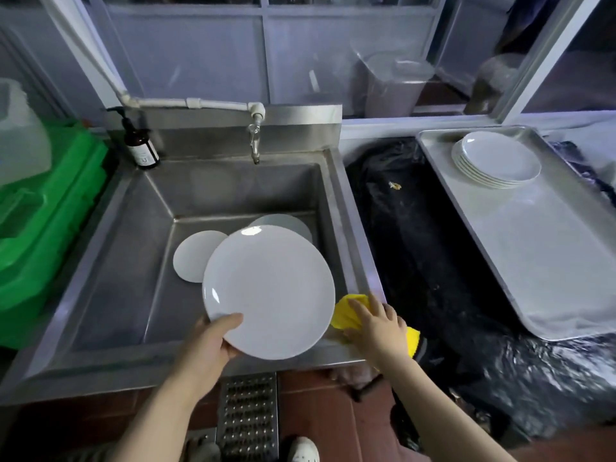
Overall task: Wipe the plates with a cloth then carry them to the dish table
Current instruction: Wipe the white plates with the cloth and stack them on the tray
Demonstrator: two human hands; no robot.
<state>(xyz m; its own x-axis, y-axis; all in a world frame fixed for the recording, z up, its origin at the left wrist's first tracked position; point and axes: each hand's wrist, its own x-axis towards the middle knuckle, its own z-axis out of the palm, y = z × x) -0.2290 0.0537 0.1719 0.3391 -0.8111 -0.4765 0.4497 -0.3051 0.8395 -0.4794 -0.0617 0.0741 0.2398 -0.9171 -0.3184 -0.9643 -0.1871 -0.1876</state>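
My left hand (210, 341) grips the near rim of a large white plate (270, 288), held tilted above the steel sink (110, 261). Two more white plates lie on the sink bottom, one at the left (193, 255) and one behind (283, 223), both partly hidden by the held plate. My right hand (376, 325) rests flat on a yellow cloth (346, 311) at the sink's front right corner, fingers spread. A stack of several white plates (496, 160) stands on a metal tray (550, 261) at the right.
A tap (255, 141) hangs over the sink's back wall, with a brown pump bottle (140, 145) at the back left corner. A green bin (43, 228) stands at the left. Black plastic sheeting (416, 245) covers the gap between sink and tray. A floor drain grate (248, 415) lies below.
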